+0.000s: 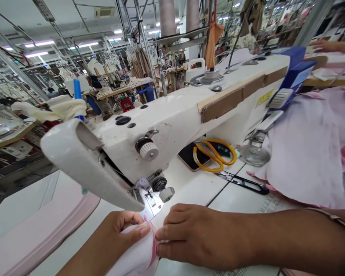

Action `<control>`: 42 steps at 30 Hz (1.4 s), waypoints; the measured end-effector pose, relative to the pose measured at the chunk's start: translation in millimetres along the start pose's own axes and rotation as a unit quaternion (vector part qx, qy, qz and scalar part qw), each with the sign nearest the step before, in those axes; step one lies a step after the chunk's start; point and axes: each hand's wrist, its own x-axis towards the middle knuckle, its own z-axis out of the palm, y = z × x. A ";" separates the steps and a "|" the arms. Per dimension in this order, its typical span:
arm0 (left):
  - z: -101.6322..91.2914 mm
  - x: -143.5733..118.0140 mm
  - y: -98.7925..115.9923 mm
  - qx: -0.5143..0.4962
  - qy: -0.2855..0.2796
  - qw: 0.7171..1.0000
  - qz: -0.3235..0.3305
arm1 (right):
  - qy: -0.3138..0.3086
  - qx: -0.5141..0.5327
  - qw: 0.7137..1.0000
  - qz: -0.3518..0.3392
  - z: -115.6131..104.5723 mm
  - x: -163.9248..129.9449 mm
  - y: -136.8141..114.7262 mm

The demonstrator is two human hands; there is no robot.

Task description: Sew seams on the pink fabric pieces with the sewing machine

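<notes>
Pink-edged white fabric (138, 255) lies at the front edge of the sewing table (238, 199), at about 6 o'clock from the needle area, bunched between both hands. It looks light, thin and limp, the kind of cloth that folds under its own weight and slides easily on the smooth tabletop; the pink trim along its edge seems the firmest line to hold.

Left hand (123, 230) is closed on the fabric from 9 o'clock, thumb on top and fingers curled under the fold. Right hand (198, 239) comes in from 3 o'clock, fingertips pressed together on the pink edge, pinching it flat against the table. A thin bracelet (330, 217) sits on that wrist.

Just above the fabric, at 12 o'clock, the white sewing machine (166, 122) overhangs, its presser foot and needle plate (152, 201) close to the fingers and likely the tightest spot. At 2 o'clock lie yellow-handled scissors (215, 157) on a dark phone (188, 157), with black snips (241, 182) beside them. A pile of pale pink cloth (307, 153) fills the 3 o'clock side. Another person's hand (324, 45) shows far off at 1 o'clock.
</notes>
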 end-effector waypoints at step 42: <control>-1.9 11.7 -5.3 -0.096 -0.033 0.994 -0.039 | 0.001 0.008 0.999 0.034 -3.8 9.0 15.4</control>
